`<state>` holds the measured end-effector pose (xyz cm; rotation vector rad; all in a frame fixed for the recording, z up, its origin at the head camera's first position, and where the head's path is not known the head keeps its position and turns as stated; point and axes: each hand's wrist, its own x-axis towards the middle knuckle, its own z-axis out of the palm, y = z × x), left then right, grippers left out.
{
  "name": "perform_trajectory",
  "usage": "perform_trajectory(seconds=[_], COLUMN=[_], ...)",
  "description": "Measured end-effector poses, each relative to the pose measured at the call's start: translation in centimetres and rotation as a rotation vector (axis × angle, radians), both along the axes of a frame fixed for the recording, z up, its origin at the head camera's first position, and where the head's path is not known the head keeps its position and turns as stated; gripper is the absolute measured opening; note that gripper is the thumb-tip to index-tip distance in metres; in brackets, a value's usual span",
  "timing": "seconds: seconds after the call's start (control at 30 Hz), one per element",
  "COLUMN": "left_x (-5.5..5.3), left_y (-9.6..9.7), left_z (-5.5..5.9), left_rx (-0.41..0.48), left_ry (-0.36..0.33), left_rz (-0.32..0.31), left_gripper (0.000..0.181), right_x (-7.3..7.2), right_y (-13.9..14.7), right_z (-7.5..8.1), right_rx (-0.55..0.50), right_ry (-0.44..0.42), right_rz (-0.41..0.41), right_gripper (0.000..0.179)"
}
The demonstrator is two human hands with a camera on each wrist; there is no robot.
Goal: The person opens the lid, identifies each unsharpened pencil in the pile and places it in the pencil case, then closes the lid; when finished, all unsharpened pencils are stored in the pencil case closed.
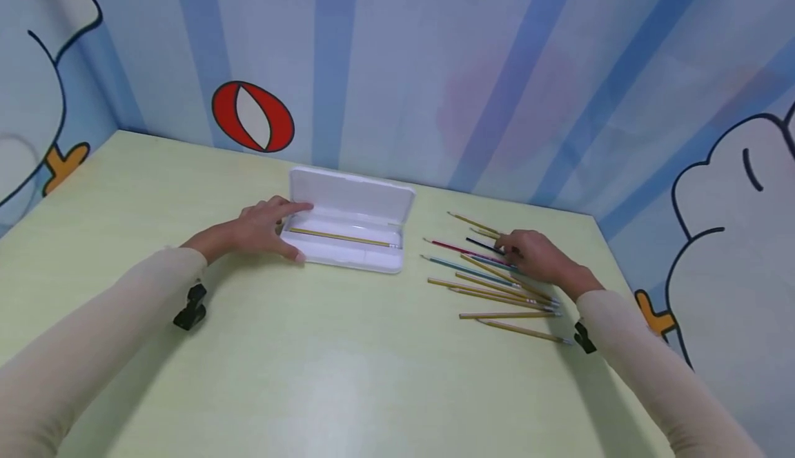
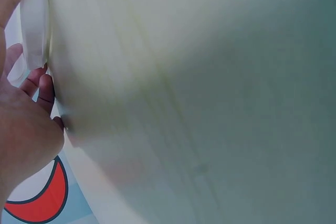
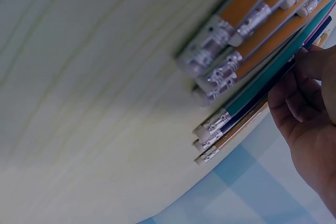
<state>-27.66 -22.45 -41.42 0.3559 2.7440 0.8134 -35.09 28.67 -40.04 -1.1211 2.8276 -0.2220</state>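
An open white pencil case (image 1: 351,256) lies toward the back of the table, its lid (image 1: 348,192) raised. One yellow pencil (image 1: 344,238) lies lengthwise inside. My left hand (image 1: 257,227) spans the case's left end, thumb at the front edge and index finger against the lid. In the left wrist view, the left hand (image 2: 26,119) shows beside the case's white edge (image 2: 35,24). On the right, my right hand (image 1: 534,254) pinches a dark blue pencil (image 1: 484,245) among loose pencils. The right wrist view shows that dark blue pencil (image 3: 257,99) beside a green pencil (image 3: 257,85), at the fingertips.
Several yellow pencils (image 1: 491,295) fan out in front of the right hand, with a red pencil (image 1: 450,245) and a teal pencil (image 1: 459,267) among them. Another yellow pencil (image 1: 472,222) lies farther back. A patterned blue wall (image 1: 397,65) stands behind the table (image 1: 348,368).
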Motion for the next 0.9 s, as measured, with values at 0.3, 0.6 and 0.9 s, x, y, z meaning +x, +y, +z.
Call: perform_trajectory(seconds=[0.3, 0.6, 0.9], left_x=[-0.3, -0.3, -0.3], left_y=[0.1, 0.3, 0.1], left_z=[-0.2, -0.1, 0.0], left_rx=[0.003, -0.004, -0.010], left_ry=[-0.017, -0.025, -0.026], left_rz=[0.005, 0.013, 0.018], left_gripper=[0.100, 0.103, 0.101], right_x=[0.0, 0.2, 0.0], right_y=[-0.3, -1.0, -1.4], right_z=[-0.1, 0.7, 1.7], right_rx=[0.043, 0.062, 0.087], right_ry=[-0.014, -0.083, -0.140], right_rz=[-0.031, -0.028, -0.019], right_gripper=[0.022, 0.025, 0.024])
